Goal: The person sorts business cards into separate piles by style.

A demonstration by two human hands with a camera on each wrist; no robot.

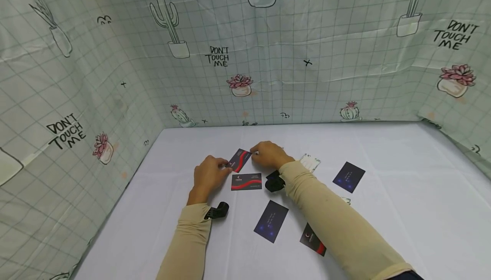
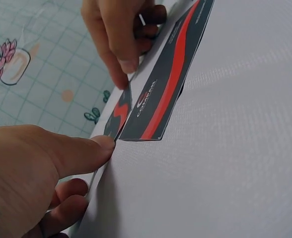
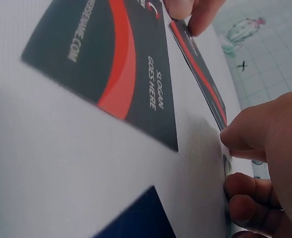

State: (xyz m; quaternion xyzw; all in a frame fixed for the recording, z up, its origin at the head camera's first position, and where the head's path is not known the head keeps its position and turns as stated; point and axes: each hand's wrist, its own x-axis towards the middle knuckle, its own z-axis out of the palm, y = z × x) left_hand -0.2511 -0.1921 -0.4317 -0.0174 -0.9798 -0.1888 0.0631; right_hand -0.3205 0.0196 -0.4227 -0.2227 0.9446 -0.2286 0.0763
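My left hand (image 1: 209,175) pinches the near left corner of a black business card (image 1: 239,160) with a red wavy stripe, its thumb on top in the left wrist view. At the card's far right end, my right hand (image 1: 270,155) pinches the edge between thumb and forefinger (image 3: 245,129). The card lies slanted, close over the white table. Just in front of it lies a matching black and red business card (image 1: 246,182), flat and square to me, with nobody touching it. Its printed slogan shows large in the right wrist view.
Dark blue cards (image 1: 271,221) lie nearer me and at the right (image 1: 349,177). Another black and red card (image 1: 313,240) is partly under my right sleeve. A white patterned card (image 1: 310,163) sits beyond that forearm. Printed cloth walls (image 1: 268,71) bound the table's back and sides.
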